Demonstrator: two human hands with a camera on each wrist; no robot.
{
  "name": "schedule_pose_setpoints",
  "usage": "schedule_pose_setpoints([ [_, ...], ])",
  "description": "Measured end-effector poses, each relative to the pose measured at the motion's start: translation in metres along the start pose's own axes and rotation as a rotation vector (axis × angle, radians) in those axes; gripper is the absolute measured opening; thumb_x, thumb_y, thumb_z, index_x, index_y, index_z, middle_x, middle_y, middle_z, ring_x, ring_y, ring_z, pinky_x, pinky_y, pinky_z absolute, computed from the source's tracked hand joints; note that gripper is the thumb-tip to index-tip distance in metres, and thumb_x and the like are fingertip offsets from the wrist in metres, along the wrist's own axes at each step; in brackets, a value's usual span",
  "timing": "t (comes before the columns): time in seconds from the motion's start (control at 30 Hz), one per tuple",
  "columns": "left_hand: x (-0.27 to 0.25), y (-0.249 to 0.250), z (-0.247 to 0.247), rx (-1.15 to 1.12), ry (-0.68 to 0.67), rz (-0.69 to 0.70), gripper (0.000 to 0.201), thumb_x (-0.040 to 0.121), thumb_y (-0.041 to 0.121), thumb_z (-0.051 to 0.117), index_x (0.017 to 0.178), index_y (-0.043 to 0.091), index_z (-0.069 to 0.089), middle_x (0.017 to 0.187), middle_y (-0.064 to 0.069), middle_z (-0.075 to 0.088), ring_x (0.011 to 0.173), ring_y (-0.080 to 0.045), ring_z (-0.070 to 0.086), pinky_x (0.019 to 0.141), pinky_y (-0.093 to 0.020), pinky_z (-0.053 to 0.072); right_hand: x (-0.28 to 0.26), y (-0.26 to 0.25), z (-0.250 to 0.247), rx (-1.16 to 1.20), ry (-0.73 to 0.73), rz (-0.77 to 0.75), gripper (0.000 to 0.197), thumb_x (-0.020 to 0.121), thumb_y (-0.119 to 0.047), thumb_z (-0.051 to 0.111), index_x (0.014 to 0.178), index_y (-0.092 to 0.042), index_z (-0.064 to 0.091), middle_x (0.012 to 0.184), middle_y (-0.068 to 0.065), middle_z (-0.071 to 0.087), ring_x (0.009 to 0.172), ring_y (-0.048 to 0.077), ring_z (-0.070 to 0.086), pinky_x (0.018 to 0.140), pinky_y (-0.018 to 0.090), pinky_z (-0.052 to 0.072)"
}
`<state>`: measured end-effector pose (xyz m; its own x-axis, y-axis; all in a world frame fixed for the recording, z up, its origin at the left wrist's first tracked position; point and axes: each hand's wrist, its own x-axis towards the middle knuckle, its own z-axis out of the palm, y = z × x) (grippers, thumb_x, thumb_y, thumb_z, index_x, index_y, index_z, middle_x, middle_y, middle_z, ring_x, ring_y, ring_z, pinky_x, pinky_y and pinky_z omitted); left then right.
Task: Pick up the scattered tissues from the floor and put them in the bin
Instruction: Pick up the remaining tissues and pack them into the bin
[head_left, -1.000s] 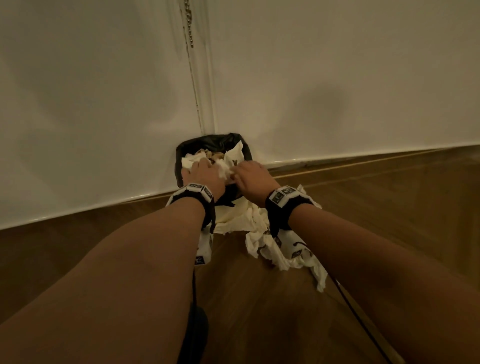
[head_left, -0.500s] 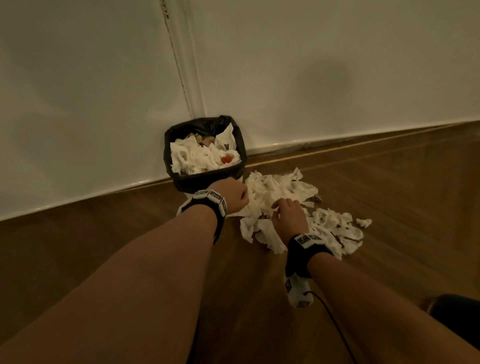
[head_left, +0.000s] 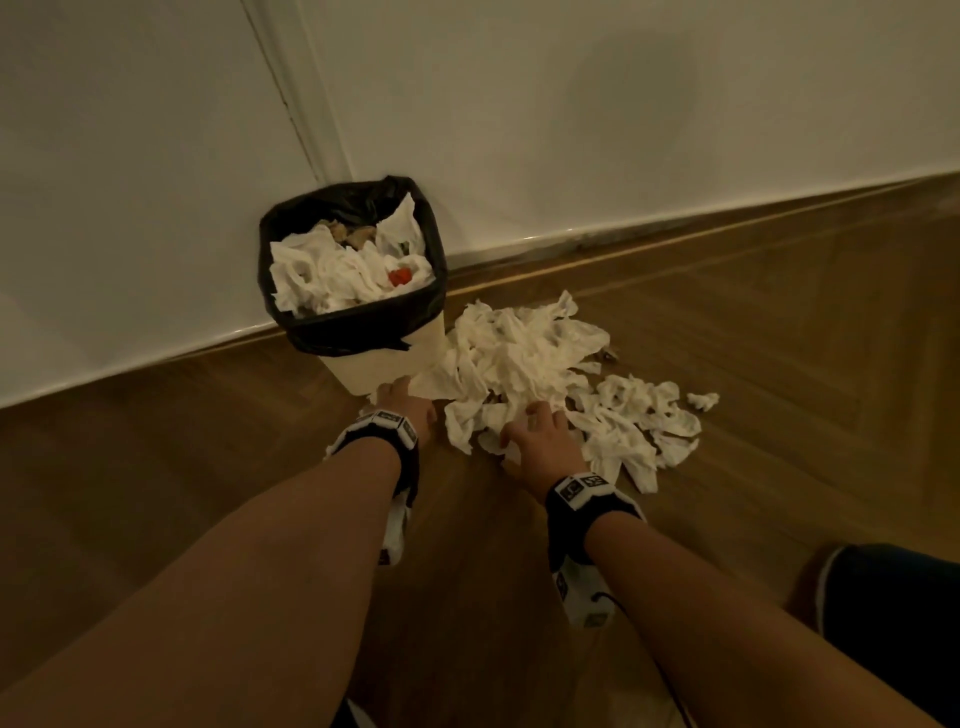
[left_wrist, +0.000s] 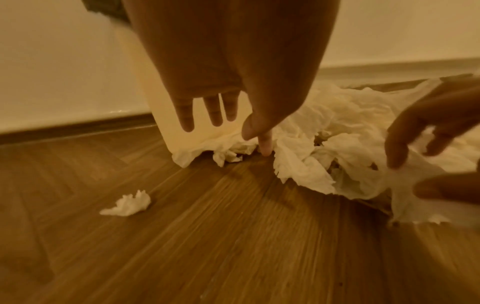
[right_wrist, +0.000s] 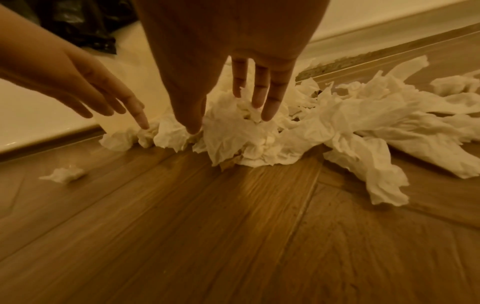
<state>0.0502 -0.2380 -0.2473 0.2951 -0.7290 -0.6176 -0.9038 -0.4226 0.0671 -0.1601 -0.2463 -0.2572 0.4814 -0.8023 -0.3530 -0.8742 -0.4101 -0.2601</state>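
Observation:
A heap of crumpled white tissues (head_left: 524, 358) (left_wrist: 335, 148) (right_wrist: 259, 133) lies on the wood floor just right of the bin (head_left: 384, 364), a cream bin with a black liner, stuffed with tissues. My left hand (head_left: 402, 402) (left_wrist: 233, 123) reaches down at the heap's left edge beside the bin wall, fingers straight, index tip near the floor. My right hand (head_left: 535, 431) (right_wrist: 233, 109) hovers over the heap's near side with spread fingers, fingertips (right_wrist: 259, 100) touching the paper. Neither hand holds anything.
One small tissue scrap (left_wrist: 127, 203) (right_wrist: 63, 174) lies alone on the floor left of the heap. More strands (head_left: 639, 431) trail off to the right. White wall panels (head_left: 623, 130) and a baseboard run behind the bin. A dark object (head_left: 893, 623) sits at bottom right.
Both hands left the bin's top and came down to the floor heap. The right hand's fingers have spread over the tissues; the left has slid to the heap's edge by the bin.

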Motion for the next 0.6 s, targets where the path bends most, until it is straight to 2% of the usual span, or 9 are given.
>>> schedule_pose_setpoints([
  [0.07, 0.004, 0.002, 0.003, 0.000, 0.022, -0.014, 0.046, 0.092, 0.018, 0.045, 0.137, 0.025, 0.045, 0.154, -0.006, 0.010, 0.139, -0.035, 0.014, 0.112, -0.042, 0.025, 0.000, 0.000, 0.003, 0.005, -0.021, -0.028, 0.032, 0.089, -0.031, 0.058, 0.120, -0.028, 0.052, 0.143, 0.008, 0.025, 0.127, 0.032, 0.030, 0.100, 0.040, 0.041],
  [0.13, 0.006, 0.004, 0.003, 0.032, 0.060, 0.012, 0.043, 0.093, 0.020, 0.044, 0.135, 0.031, 0.045, 0.151, -0.009, 0.016, 0.137, -0.036, 0.017, 0.112, -0.043, 0.024, 0.000, 0.001, 0.004, 0.038, -0.030, -0.029, 0.029, 0.090, -0.026, 0.056, 0.119, -0.027, 0.052, 0.143, 0.008, 0.023, 0.127, 0.032, 0.031, 0.100, 0.042, 0.042],
  [0.23, 0.012, 0.001, 0.005, 0.064, -0.006, -0.019, 0.042, 0.098, 0.026, 0.038, 0.138, 0.035, 0.042, 0.154, -0.005, 0.011, 0.139, -0.035, 0.013, 0.116, -0.044, 0.019, 0.002, 0.003, 0.005, 0.061, -0.070, -0.025, 0.031, 0.090, -0.021, 0.057, 0.119, -0.031, 0.057, 0.149, 0.006, 0.014, 0.129, 0.034, 0.030, 0.102, 0.043, 0.041],
  [0.33, 0.020, -0.004, 0.014, 0.094, -0.004, -0.021, 0.047, 0.100, 0.033, 0.029, 0.147, 0.027, 0.027, 0.157, -0.007, 0.011, 0.142, -0.033, 0.013, 0.118, -0.043, 0.015, 0.005, 0.007, 0.005, 0.018, -0.141, -0.050, 0.036, 0.092, -0.022, 0.054, 0.125, -0.036, 0.056, 0.155, 0.001, -0.001, 0.130, 0.037, 0.032, 0.101, 0.043, 0.041],
  [0.4, 0.019, -0.001, 0.018, 0.060, 0.015, -0.028, 0.052, 0.100, 0.039, 0.027, 0.149, 0.021, 0.022, 0.155, -0.008, 0.018, 0.140, -0.033, 0.020, 0.116, -0.043, 0.018, 0.007, 0.010, 0.007, 0.000, -0.164, -0.071, 0.045, 0.093, -0.021, 0.053, 0.135, -0.034, 0.046, 0.157, -0.002, -0.004, 0.128, 0.036, 0.036, 0.098, 0.042, 0.044],
  [0.47, 0.016, 0.006, 0.016, 0.022, 0.023, -0.022, 0.051, 0.098, 0.042, 0.030, 0.146, 0.021, 0.030, 0.152, -0.010, 0.026, 0.137, -0.034, 0.028, 0.113, -0.043, 0.025, 0.008, 0.013, 0.008, 0.012, -0.161, -0.070, 0.052, 0.092, -0.018, 0.053, 0.142, -0.026, 0.037, 0.157, -0.004, 0.000, 0.125, 0.034, 0.042, 0.094, 0.039, 0.046],
  [0.5, 0.015, 0.010, 0.013, 0.001, 0.025, -0.010, 0.048, 0.098, 0.038, 0.033, 0.142, 0.020, 0.037, 0.149, -0.011, 0.032, 0.133, -0.034, 0.035, 0.111, -0.043, 0.030, 0.008, 0.013, 0.007, 0.024, -0.142, -0.068, 0.052, 0.092, -0.017, 0.053, 0.142, -0.021, 0.037, 0.157, -0.004, 0.006, 0.124, 0.032, 0.044, 0.094, 0.038, 0.047],
  [0.6, 0.012, 0.021, 0.001, -0.069, 0.028, 0.027, 0.038, 0.099, 0.019, 0.036, 0.135, 0.012, 0.047, 0.139, -0.015, 0.046, 0.123, -0.034, 0.047, 0.104, -0.042, 0.040, 0.005, 0.016, 0.000, 0.059, -0.052, -0.075, 0.040, 0.093, -0.016, 0.051, 0.133, -0.013, 0.049, 0.149, 0.001, 0.029, 0.122, 0.026, 0.048, 0.096, 0.034, 0.044],
])
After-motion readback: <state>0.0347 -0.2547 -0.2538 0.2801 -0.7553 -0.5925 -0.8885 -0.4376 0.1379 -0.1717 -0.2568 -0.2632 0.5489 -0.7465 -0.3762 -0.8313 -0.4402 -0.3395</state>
